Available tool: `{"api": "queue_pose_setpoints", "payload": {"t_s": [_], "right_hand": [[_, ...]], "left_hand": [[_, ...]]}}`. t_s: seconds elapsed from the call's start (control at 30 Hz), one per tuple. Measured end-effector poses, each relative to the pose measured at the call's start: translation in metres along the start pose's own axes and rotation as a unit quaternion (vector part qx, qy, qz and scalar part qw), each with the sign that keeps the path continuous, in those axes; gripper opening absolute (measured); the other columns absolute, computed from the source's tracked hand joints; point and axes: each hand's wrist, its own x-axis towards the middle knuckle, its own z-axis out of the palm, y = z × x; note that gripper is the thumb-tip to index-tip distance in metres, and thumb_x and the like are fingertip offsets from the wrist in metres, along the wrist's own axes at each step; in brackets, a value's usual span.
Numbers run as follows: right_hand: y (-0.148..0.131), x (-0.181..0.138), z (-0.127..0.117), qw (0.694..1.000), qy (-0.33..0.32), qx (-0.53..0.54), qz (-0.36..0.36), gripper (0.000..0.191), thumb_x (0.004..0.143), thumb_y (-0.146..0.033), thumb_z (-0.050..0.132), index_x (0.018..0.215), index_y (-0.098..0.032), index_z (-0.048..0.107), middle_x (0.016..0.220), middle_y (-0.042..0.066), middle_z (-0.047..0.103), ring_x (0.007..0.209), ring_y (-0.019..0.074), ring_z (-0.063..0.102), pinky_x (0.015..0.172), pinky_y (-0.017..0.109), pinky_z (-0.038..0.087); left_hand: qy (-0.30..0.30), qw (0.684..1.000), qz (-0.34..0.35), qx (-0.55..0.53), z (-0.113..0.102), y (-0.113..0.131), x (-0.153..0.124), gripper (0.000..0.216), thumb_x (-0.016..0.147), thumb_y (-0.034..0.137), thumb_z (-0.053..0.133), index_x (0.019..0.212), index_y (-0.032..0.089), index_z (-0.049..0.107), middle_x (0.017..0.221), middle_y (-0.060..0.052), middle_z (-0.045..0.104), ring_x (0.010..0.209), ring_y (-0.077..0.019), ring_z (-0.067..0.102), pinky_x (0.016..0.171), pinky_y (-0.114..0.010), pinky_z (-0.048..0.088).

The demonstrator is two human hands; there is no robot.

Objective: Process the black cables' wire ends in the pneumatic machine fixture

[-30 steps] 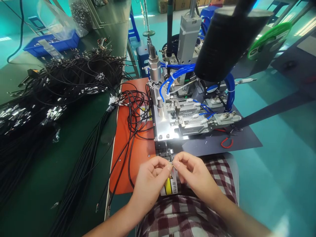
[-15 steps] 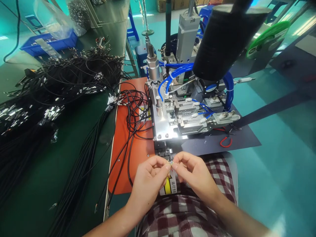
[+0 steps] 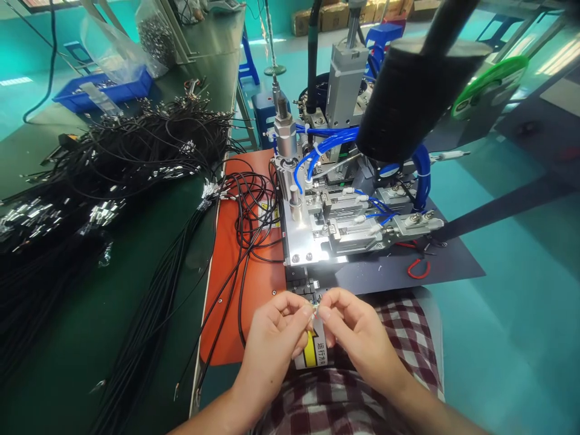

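My left hand point(image 3: 275, 338) is closed in a pinch, its thumb and forefinger on a small bunch of thin coloured wires point(image 3: 316, 307). Facing it, my right hand point(image 3: 357, 332) pinches the same wires from the other side, and the fingertips nearly meet. Most of the bunch is hidden by the fingers. A black cable point(image 3: 240, 302) runs down over the orange base plate point(image 3: 222, 338) and passes behind my left hand; whether it joins the wires I cannot tell. Just beyond my fingertips is the dark front block point(image 3: 299, 281) of a machine.
The metal machine point(image 3: 301, 235) with blue air tubes point(image 3: 338, 138) stands ahead, under a black cylinder point(image 3: 403, 103). Bundled black cables point(image 3: 149, 302) with silvery ends cover much of the green table at left. A blue tray point(image 3: 131, 90) sits behind them. Red-handled pliers point(image 3: 419, 269) lie at right.
The camera view has shifted slightly, so everything sits a little lower and to the right. Both hands keep their pinch; the fingertips are slightly farther apart and more coloured wire shows.
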Motion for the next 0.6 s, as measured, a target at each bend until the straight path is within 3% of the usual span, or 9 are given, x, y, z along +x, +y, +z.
{"api": "queue_pose_setpoints", "payload": {"t_s": [0.6], "right_hand": [[-0.0031, 0.0021, 0.0003, 0.999, 0.013, -0.034, -0.010, 0.014, 0.082, -0.029, 0.059, 0.075, -0.018, 0.055, 0.055, -0.006, 0.051, 0.049, 0.0100, 0.047, 0.051, 0.023, 0.040]], "left_hand": [[0.005, 1.000, -0.004, 0.006, -0.0002, -0.0036, 0.0006, 0.025, 0.078, 0.034, 0.067, 0.072, 0.014, 0.053, 0.052, 0.007, 0.045, 0.039, -0.0003, 0.029, 0.039, -0.014, 0.019]]}}
